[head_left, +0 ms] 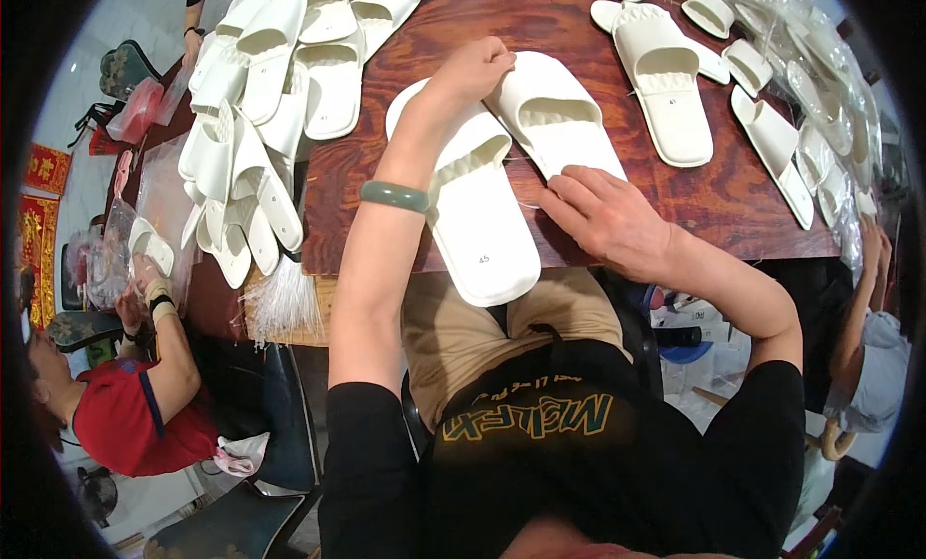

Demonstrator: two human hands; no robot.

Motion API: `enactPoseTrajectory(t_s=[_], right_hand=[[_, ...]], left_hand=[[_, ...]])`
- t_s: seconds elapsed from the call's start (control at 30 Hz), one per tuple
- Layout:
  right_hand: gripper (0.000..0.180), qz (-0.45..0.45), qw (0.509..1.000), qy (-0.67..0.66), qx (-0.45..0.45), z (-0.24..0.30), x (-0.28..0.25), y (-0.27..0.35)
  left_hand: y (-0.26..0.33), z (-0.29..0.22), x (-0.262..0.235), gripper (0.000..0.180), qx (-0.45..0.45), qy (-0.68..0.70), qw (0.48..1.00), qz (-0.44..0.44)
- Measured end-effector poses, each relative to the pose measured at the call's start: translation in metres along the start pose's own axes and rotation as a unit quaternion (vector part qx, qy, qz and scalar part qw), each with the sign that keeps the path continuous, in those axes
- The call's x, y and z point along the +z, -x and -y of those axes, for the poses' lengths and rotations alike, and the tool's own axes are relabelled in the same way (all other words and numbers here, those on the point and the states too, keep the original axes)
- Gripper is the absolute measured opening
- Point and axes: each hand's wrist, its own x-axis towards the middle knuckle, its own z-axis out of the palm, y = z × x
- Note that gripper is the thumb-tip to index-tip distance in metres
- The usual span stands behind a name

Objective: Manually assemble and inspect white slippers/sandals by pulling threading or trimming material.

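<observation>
Two white slide slippers lie side by side at the table's front edge, toes pointing away from me. The left slipper (482,236) sticks out over the edge, above my lap. My left hand (470,72) is closed over the toe ends, between the two slippers; whatever its fingers hold is hidden. My right hand (610,217) has its bent fingers gripping the lower part of the right slipper (559,115), whose heel end is covered by the hand. A thin pale strand (521,158) shows in the gap between the slippers.
A heap of white slippers (265,106) covers the table's left side, above a bundle of white strands (285,303). One loose slipper (670,101) lies to the right, near plastic-wrapped slippers (815,81). A person in red (145,405) handles a slipper at left; another person's arm (873,260) is at right.
</observation>
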Motion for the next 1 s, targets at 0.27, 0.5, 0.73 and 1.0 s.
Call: enactPoseTrajectory(t_s=[0.27, 0.5, 0.73, 1.0], right_hand=[[0.028, -0.084, 0.996, -0.034, -0.003, -0.059, 0.028, -0.01], [0.032, -0.091, 0.994, -0.063, 0.007, -0.072, 0.039, -0.017], [0.028, -0.226, 0.973, -0.043, -0.013, -0.064, 0.009, -0.027], [0.018, -0.168, 0.858, -0.433, 0.221, -0.091, 0.041, -0.134]], left_hand=[[0.001, 0.006, -0.01, 0.023, -0.084, 0.172, 0.981, 0.021], [-0.001, 0.005, -0.015, 0.019, -0.135, 0.256, 0.955, 0.062], [0.015, 0.007, -0.013, 0.015, -0.006, 0.192, 0.974, -0.124], [0.047, 0.005, -0.034, 0.014, 0.079, 0.304, 0.924, -0.217]])
